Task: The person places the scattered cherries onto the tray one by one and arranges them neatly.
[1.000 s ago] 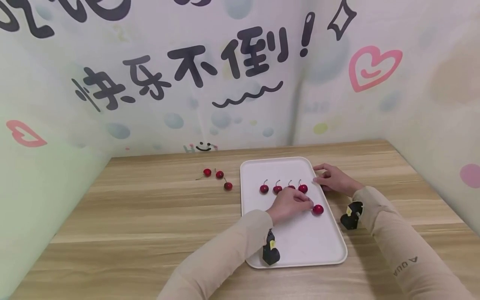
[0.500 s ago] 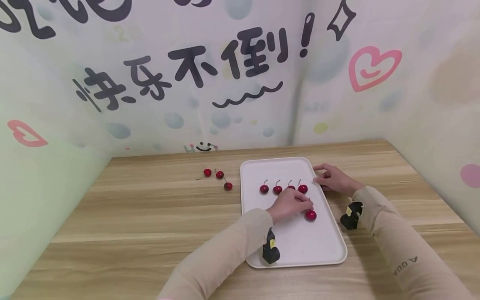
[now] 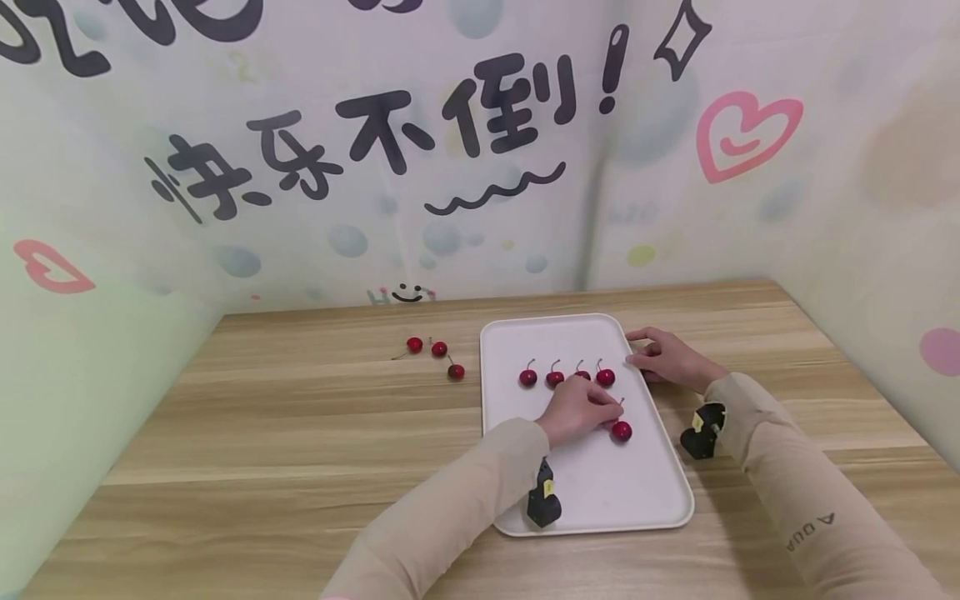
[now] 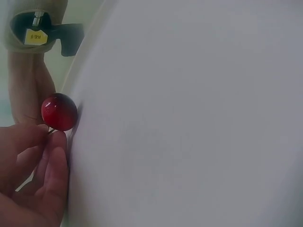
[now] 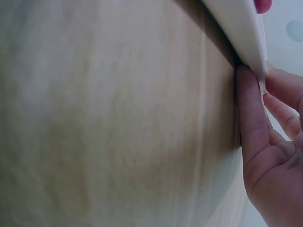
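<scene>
My left hand pinches one round red cherry, part-blocking a four-cherry row; right hand seemingly grips white rectangular tray; three cherries lie outside.

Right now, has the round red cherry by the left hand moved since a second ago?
Yes. The cherry has shifted left, away from the right rim of the white rectangular tray, and slightly toward its near edge.

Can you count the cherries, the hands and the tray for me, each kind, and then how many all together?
Hands: 2 (left hand and right hand)
Tray: 1
Cherries: 8 (4 in a row on the tray, 3 on the table, 1 held by its stem in the left hand)
Total: 11
</scene>
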Demonstrator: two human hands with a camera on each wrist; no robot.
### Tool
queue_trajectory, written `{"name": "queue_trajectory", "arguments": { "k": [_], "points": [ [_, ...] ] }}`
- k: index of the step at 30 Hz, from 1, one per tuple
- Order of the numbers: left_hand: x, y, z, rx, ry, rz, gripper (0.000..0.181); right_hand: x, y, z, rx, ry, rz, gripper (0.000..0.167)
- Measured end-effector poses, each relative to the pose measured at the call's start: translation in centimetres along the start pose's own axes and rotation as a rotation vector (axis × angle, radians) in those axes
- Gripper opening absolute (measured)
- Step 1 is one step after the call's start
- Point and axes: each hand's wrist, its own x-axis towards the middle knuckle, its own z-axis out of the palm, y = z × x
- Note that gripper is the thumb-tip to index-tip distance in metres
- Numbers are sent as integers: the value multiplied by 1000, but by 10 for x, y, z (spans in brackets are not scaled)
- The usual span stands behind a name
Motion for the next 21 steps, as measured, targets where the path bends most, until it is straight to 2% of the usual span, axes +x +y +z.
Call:
{"name": "queue_trajectory", "arguments": {
  "k": [6, 21],
  "points": [
    [0, 0, 0, 22, 27, -16, 10, 0, -1, -1, 4, 2, 4, 51],
    [2, 0, 1, -21, 49, -36, 10, 0, -1, -1, -6, 1, 11, 52]
  ]
}}
